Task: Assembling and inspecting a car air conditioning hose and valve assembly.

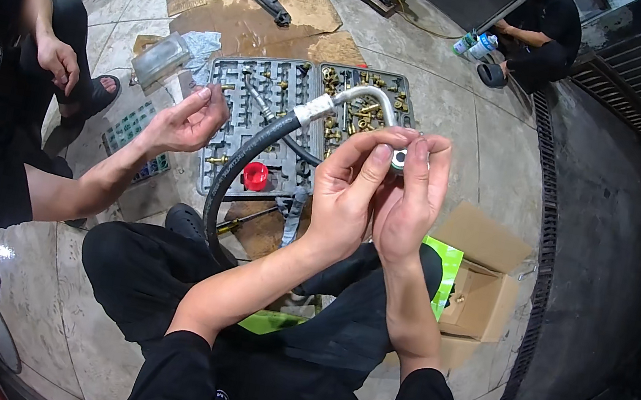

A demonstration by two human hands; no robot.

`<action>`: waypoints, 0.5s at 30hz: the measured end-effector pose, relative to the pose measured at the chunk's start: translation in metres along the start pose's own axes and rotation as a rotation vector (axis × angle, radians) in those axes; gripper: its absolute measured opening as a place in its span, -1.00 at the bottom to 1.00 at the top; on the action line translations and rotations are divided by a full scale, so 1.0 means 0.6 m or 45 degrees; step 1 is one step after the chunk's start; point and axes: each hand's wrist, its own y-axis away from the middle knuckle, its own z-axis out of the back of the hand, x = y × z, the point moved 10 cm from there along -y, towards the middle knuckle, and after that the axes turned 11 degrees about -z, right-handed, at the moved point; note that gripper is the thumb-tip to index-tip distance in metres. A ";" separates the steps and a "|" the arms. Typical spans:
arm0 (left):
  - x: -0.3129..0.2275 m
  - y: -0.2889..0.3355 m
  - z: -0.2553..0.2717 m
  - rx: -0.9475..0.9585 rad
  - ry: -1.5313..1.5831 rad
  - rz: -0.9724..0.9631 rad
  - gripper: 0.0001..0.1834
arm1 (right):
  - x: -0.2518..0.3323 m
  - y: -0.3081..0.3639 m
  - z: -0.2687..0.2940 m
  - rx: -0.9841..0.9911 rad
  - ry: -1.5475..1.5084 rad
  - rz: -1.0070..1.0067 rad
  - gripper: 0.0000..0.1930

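In front of me I hold up a black rubber hose (235, 172) that ends in a bent silver metal pipe (372, 93). My left hand (348, 196) is closed around the pipe's end, thumb and fingers pressed on it. From the other side, my right hand (410, 203) pinches the same end fitting (399, 160), whose round face with a dark centre shows between my thumbs. Any small part between the fingertips is hidden. Behind the hose lies an open grey case (223, 97) with several brass fittings (366, 114) in its slots.
At left, a co-worker's hand (193, 122) reaches near the case, by a clear plastic container (163, 63). A green compartment box (126, 133) and a red cap (255, 176) lie nearby. An open cardboard box (483, 301) stands right. Another person (543, 34) sits far right.
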 end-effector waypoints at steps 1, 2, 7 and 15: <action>-0.004 -0.002 -0.002 0.014 0.012 -0.016 -0.81 | 0.011 0.000 -0.014 0.108 0.067 0.032 -0.90; -0.010 -0.003 -0.006 0.037 0.025 -0.050 -0.81 | 0.026 0.006 -0.032 0.232 0.143 0.116 -0.90; -0.049 -0.003 -0.026 0.218 -0.157 -0.217 -0.78 | 0.054 0.015 -0.046 0.328 0.113 0.021 -0.84; -0.108 -0.090 -0.089 0.417 0.055 -0.135 -0.65 | 0.161 -0.004 -0.141 0.667 0.238 0.167 -0.65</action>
